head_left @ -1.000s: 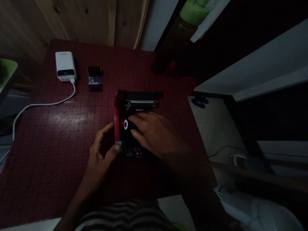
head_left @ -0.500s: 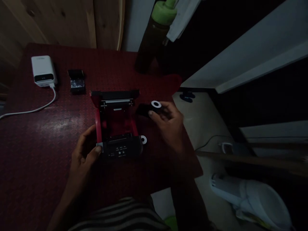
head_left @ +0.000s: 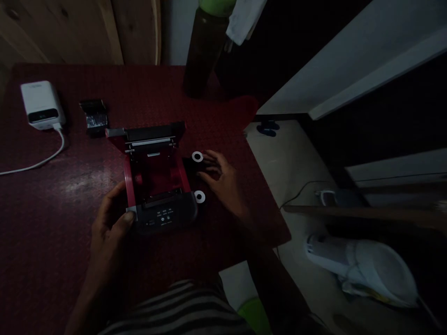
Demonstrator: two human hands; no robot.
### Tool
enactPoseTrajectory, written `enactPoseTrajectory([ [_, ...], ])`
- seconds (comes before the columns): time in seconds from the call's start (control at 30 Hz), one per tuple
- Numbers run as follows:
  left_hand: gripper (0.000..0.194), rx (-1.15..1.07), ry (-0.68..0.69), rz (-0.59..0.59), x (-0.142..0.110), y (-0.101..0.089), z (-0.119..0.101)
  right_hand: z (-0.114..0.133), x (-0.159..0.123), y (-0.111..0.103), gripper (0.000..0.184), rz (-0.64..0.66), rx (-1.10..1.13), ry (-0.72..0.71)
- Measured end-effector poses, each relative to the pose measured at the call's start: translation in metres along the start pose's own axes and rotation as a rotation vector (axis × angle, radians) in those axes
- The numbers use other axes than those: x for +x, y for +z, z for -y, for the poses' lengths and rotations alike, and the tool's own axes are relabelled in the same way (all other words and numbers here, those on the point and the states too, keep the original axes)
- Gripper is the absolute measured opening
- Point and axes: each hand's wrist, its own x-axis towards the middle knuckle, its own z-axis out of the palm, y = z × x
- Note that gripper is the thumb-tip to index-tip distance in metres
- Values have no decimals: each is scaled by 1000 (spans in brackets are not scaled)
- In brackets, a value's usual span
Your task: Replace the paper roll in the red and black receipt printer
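Note:
A small red and black label printer (head_left: pixel 165 217) stands on the red table with its lid raised and its inside showing. My left hand (head_left: pixel 111 224) grips its front left corner, thumb on top and fingers along the side. To the printer's right lies a dark roll with a white ring-shaped end (head_left: pixel 193 156). My right hand (head_left: pixel 223 179) is beside that roll, fingers apart; whether a fingertip still touches it is hard to see. A second white ring-ended roll (head_left: pixel 202 197) sits against the printer's front right side, mostly in shadow.
A white power bank (head_left: pixel 42 102) with a plugged-in cable (head_left: pixel 62 139) lies at the left. Near it is a small black object (head_left: pixel 96 120) with a shiny face. A dark bottle (head_left: pixel 203 51) with a green top stands at the back. The table's right edge (head_left: pixel 267 179) drops to the floor.
My right hand has lowered the ring-ended roll onto the table beside the printer, and its fingers have loosened. My left hand keeps its grip. The whole view has shifted slightly.

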Motion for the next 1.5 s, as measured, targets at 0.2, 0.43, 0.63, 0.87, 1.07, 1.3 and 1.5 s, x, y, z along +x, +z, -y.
enactPoseTrajectory([
  [0.2,52,33,1,12,0,-1,-2,12,-59,-29,29,109,-59,119],
  [0.43,50,58,64,9,4,-3,6,12,-69,5,33,138,-15,29],
  [0.63,57,9,75,11,6,-5,15,44,-67,-22,36,133,1,20],
  [0.87,55,6,109,56,3,-4,10,130,-34,-29,33,293,-344,-457],
  [1.07,51,-10,130,83,5,-4,6,155,-7,33,31,593,-876,-437],
  [1.3,51,-67,99,97,2,-5,6,172,2,50,30,655,-980,-416],
  [1.5,57,-69,47,84,1,-4,5,158,13,55,44,674,-967,-342],
])
